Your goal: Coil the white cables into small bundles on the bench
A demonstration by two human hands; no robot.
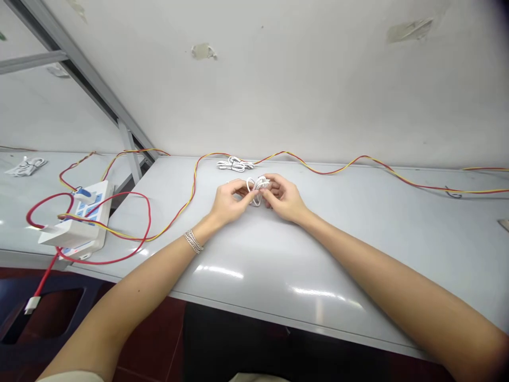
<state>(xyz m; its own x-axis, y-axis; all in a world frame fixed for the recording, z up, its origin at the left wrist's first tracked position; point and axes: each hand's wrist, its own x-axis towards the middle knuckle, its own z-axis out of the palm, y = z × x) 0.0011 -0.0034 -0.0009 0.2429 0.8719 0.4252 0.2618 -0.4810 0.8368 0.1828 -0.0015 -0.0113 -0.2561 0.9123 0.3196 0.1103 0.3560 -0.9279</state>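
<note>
A small coil of white cable [257, 185] is held between both hands just above the grey table [262, 249]. My left hand [233, 200] has its thumb and fingers closed on the coil's left side. On the right side, my right hand [283, 197] pinches the same coil with thumb and fingers. The fingertips of the two hands nearly meet at the cable. Behind them, near the wall, lies a second bundle of white cable [235, 164], tied in the middle.
A white power strip [99, 212] with blue sockets, plugs and looped red cable [149, 212] stands at the left. A twisted red and yellow wire [330, 172] runs along the wall. Another white cable bundle [27, 166] lies far left, beyond a metal frame [95, 79].
</note>
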